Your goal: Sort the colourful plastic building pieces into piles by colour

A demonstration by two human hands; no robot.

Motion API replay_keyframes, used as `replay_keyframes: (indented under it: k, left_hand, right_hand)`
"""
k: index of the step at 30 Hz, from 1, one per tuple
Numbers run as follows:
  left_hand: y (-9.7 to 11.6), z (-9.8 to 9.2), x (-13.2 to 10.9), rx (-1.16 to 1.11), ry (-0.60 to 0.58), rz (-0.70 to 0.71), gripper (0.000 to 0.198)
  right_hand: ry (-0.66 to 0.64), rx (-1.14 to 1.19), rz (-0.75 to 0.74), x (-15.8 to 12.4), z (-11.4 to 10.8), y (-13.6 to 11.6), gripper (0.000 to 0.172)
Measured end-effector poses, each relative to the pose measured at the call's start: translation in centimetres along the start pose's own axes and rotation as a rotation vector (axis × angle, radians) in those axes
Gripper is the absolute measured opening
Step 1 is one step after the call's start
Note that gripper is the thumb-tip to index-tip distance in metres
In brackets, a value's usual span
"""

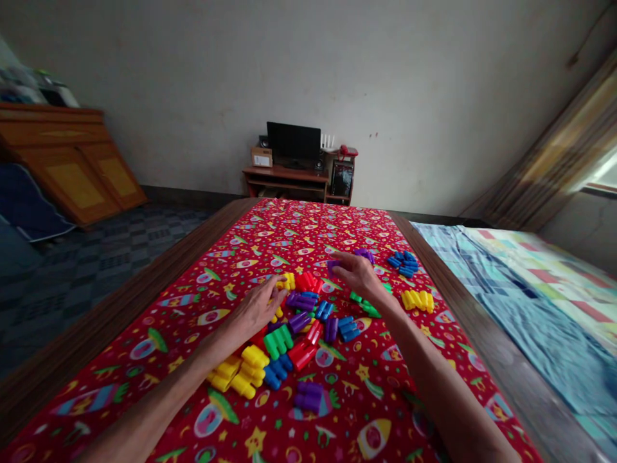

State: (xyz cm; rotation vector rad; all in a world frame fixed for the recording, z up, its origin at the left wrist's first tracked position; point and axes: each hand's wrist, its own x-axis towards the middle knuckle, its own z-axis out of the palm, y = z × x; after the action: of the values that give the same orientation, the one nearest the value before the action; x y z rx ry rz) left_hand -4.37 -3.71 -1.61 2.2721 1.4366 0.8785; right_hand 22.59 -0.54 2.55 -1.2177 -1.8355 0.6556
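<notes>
My left hand (263, 305) reaches to the far left side of a loose heap of plastic building blocks, its fingers curled against a yellow building block (288, 281). Another yellow block (276, 314) shows partly beneath that hand. Beyond the heap, my right hand (359, 274) is closed on a purple building block (332, 265) at its fingertips. Just past this hand lie purple blocks (365, 255), partly hidden. The heap between my forearms mixes a green block (278, 341), red blocks (303, 354), blue blocks (348, 328) and purple blocks (302, 301).
Blue blocks (403, 263), yellow blocks (418, 300) and green blocks (367, 305) lie in separate groups on the right. One purple block (309, 397) sits nearer me. A red patterned cloth (347, 424) covers the table; a bed (540, 321) stands to the right.
</notes>
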Motion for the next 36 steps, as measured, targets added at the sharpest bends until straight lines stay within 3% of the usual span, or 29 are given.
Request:
replay_keyframes:
  k: [4, 8, 11, 17, 19, 23, 24, 26, 29, 31, 33, 36]
  left_hand:
    - [-0.1, -1.1, -0.2, 0.049, -0.178, 0.038, 0.038]
    - [0.5, -1.8, -0.4, 0.030, -0.299, 0.039, 0.039]
    - [1.0, -1.6, -0.2, 0.015, -0.274, 0.037, 0.038]
    - [1.8, -1.2, 0.5, -0.113, -0.099, 0.032, 0.038]
    - [2.2, -0.9, 0.6, -0.238, -0.047, -0.001, 0.044]
    - [3.0, -0.1, 0.4, -0.484, 0.012, -0.066, 0.051]
    - [3.1, 0.1, 0.3, -0.513, 0.029, -0.074, 0.051]
    - [3.5, 0.4, 0.0, -0.521, 0.068, -0.076, 0.050]
    - [3.7, 0.7, -0.2, -0.495, 0.072, -0.031, 0.037]
    - [3.7, 1.0, -0.2, -0.468, 0.065, 0.003, 0.023]
    - [3.6, 1.2, -0.3, -0.381, 0.072, 0.027, 0.014]
    - [3.3, 1.2, -0.4, -0.168, 0.062, 0.097, 0.012]
  right_hand:
    - [0.198, -0.275, 0.135, 2.4, -4.2, 3.3, 0.037]
    - [0.038, -0.534, 0.126, 3.9, -6.6, 5.4, 0.015]
    - [-0.023, -0.563, 0.085, 4.0, -7.1, 5.8, 0.011]
    - [0.175, -0.461, 0.030, 2.5, -6.2, 3.5, 0.025]
    - [0.030, -0.269, -0.018, 1.3, -4.7, 1.3, 0.028]
    - [-0.456, 0.002, -0.188, -1.3, -0.3, -3.3, 0.029]
    - [-0.490, -0.012, -0.229, -1.5, 0.5, -4.0, 0.025]
    - [-0.433, -0.093, -0.273, -1.4, 1.3, -4.5, 0.018]
    - [-0.323, -0.145, -0.237, -0.3, 0.6, -3.8, 0.017]
    - [-0.396, -0.083, -0.219, 0.3, -0.2, -3.3, 0.018]
    - [-0.551, -0.026, -0.229, 0.3, -0.4, -3.3, 0.022]
    - [-0.707, -0.163, -0.297, -0.9, 0.9, -4.0, 0.022]
